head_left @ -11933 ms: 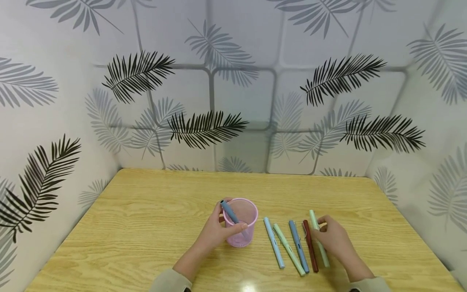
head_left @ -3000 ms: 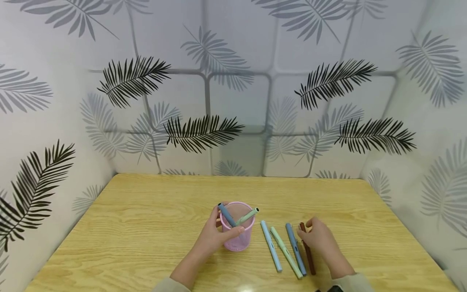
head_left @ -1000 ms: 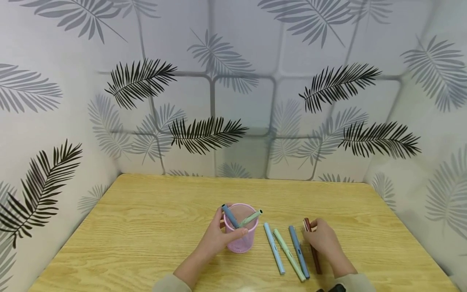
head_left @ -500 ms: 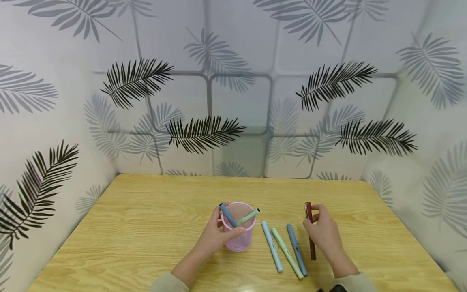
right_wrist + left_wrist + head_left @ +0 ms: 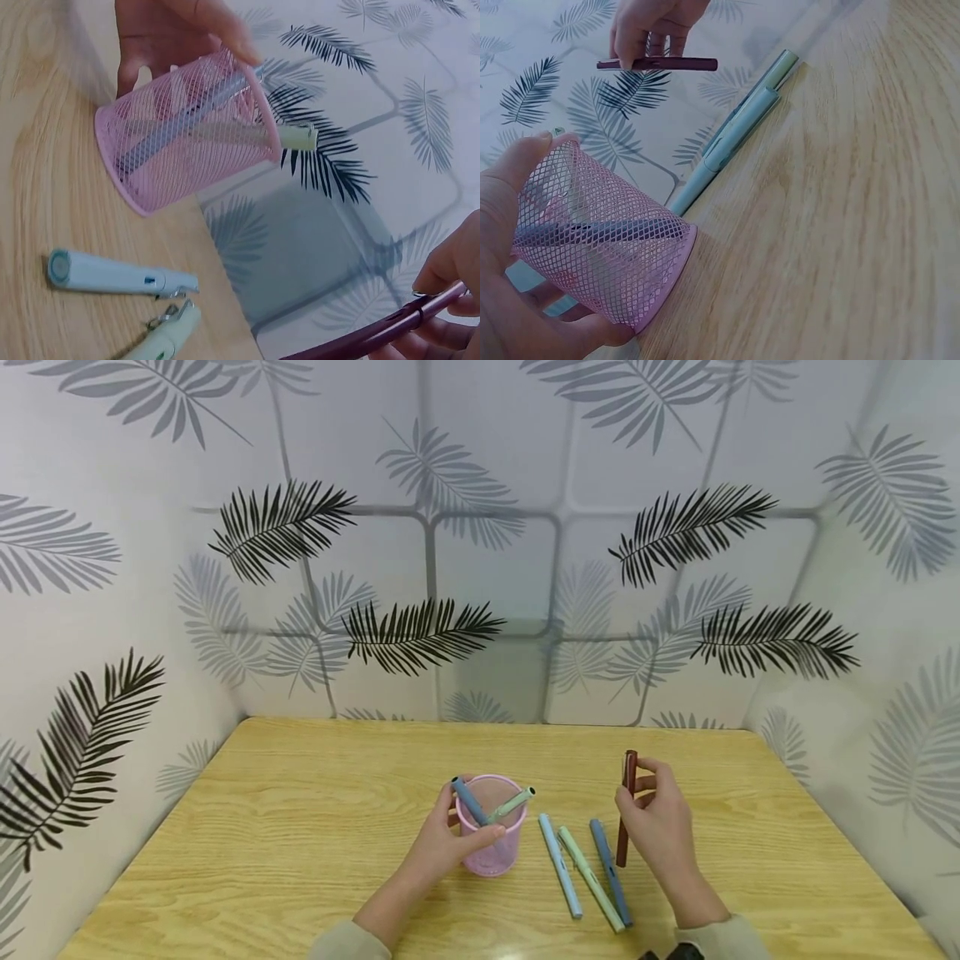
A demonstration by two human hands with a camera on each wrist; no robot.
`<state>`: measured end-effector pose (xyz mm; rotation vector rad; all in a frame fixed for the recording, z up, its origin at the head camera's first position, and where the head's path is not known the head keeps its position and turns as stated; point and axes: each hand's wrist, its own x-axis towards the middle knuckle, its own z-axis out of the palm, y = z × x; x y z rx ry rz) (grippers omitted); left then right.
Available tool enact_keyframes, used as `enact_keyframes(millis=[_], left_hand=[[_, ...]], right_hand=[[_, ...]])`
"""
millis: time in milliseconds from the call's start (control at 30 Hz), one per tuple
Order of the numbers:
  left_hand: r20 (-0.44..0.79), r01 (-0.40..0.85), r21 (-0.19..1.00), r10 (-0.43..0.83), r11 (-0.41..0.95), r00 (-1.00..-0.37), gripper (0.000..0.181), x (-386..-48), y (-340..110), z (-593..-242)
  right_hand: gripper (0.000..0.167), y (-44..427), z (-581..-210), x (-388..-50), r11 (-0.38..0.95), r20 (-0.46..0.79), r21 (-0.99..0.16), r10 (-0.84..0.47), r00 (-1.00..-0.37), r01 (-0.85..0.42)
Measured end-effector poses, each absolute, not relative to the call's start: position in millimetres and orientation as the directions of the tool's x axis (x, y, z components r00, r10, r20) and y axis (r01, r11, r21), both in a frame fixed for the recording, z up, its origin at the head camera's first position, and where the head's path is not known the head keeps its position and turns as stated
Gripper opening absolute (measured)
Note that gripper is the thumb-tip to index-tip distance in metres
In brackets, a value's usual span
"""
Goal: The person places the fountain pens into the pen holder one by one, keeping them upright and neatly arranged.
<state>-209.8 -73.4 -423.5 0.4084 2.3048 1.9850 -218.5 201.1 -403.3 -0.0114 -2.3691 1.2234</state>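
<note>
A few seconds ago the slim, glossy dark-red pen (image 5: 622, 845) lay on the yellow wood-grained table (image 5: 337, 810); now it's up in the air, nearly upright, pinched between the thumb and fingers of the right hand (image 5: 662, 822). The left hand (image 5: 444, 845) curls thumb and fingers round the pink wire-mesh cup (image 5: 493, 860), where a dusty-blue pen (image 5: 469, 802) and a pale-green pen (image 5: 513, 804) lean crosswise. Three more pens (image 5: 560, 867) lie between cup and right hand.
</note>
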Motion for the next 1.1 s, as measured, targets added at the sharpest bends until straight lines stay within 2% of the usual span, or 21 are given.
enact_keyframes(millis=[600,900,1100], left_hand=[[0.119,0.151,0.981,0.239,0.121,-0.964,0.072,-209.3,-73.9,-420.3],[0.117,0.151,0.98,0.24,0.128,-0.964,0.074,-207.4,-74.3,-421.1],[0.118,0.151,0.98,0.235,0.127,-0.965,0.073,-207.2,-73.7,-420.0]], right_hand=[[0.047,171.5,-380.6,-216.2,0.512,0.524,-0.773,0.182,-0.832,-0.375],[0.041,157.7,-371.4,-214.7,0.354,0.485,-0.842,0.165,-0.859,-0.407],[0.04,149.7,-366.3,-215.0,0.315,0.533,-0.825,0.16,-0.831,-0.469]])
